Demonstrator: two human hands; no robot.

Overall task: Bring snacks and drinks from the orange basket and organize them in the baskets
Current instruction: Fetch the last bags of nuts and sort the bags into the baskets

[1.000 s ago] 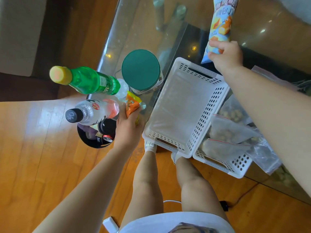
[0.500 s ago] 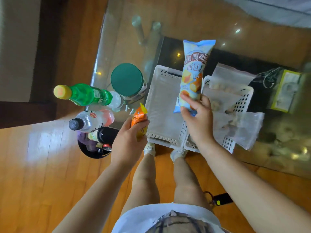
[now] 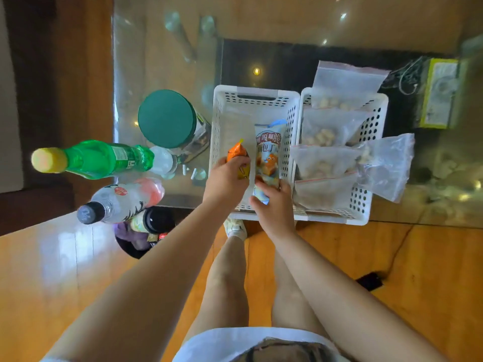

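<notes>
Both hands are down in the left white basket (image 3: 224,118) on the glass bench (image 3: 162,56). The left hand (image 3: 226,178) has its grip closed around a small orange snack packet (image 3: 237,155), and the right hand (image 3: 274,209) pinches the near end of a long light-blue snack bag (image 3: 268,150) lying along the basket's right wall. Just beside it, the right white basket (image 3: 376,111) holds clear zip bags (image 3: 329,129) of pale snacks. Left of the baskets stand a green bottle (image 3: 104,159), a clear bottle with a black cap (image 3: 117,199) and a green-lidded jar (image 3: 168,118).
</notes>
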